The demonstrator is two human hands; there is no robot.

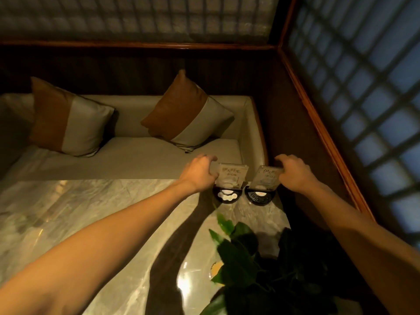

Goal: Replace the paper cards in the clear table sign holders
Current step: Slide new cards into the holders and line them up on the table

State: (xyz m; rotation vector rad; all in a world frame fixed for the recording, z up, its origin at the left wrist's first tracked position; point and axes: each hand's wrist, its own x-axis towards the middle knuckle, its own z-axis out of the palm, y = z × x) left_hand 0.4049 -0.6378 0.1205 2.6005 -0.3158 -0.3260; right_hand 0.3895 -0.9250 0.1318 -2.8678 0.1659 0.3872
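Two clear sign holders stand side by side at the far right corner of the marble table point(91, 212), each on a round black base. The left sign holder point(231, 176) carries a pale printed card, and my left hand point(200, 172) grips its left edge. The right sign holder point(264, 179) leans a little to the right, its card showing similar print. My right hand point(293, 171) is closed on its upper right edge. Both black bases point(227, 196) rest on the table top.
A potted plant point(245, 258) with dark green leaves stands on the table just in front of the holders. Beyond the table runs a cream bench point(136, 155) with two orange-and-white cushions. A wood-framed lattice wall point(363, 98) closes the right side.
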